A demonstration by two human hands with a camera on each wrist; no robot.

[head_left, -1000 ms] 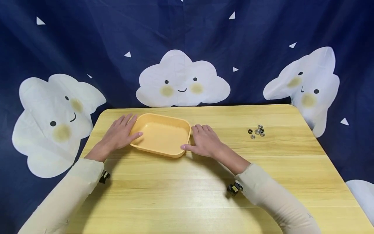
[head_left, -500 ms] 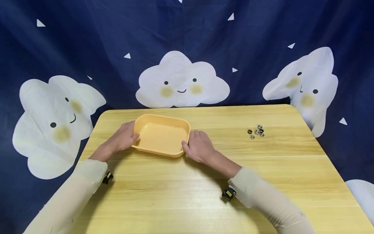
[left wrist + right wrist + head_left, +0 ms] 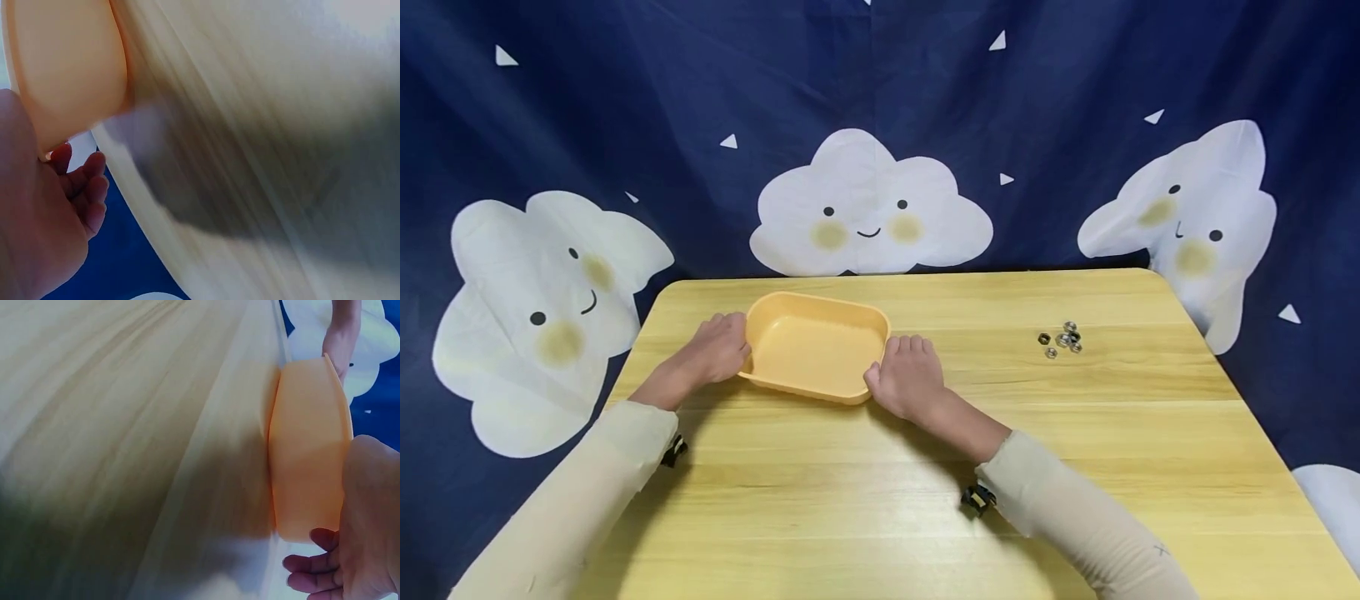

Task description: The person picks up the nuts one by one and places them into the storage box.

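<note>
A shallow yellow-orange plastic tray (image 3: 812, 358) with rounded corners sits at the left back of the table, nothing inside it. At its left end my left hand (image 3: 718, 346) grips the rim, thumb over the inner side and fingers curled outside. My right hand (image 3: 910, 375) holds the opposite end the same way, knuckles up. In the left wrist view the tray's outer wall (image 3: 69, 69) stands above the curled fingers (image 3: 94, 187). The right wrist view shows the tray's long side (image 3: 306, 450) close to the table surface, with fingers (image 3: 312, 562) below its end.
Several small metal nuts (image 3: 1063, 340), silver and dark, lie in a loose group on the wooden table (image 3: 850, 483), right of the tray. A dark blue curtain (image 3: 1037, 83) with white clouds hangs behind the table's back edge.
Both hands have gone from fingers spread along the tray's ends to fingers curled round its rim. The tray stays in about the same place, and the nuts have not moved.
</note>
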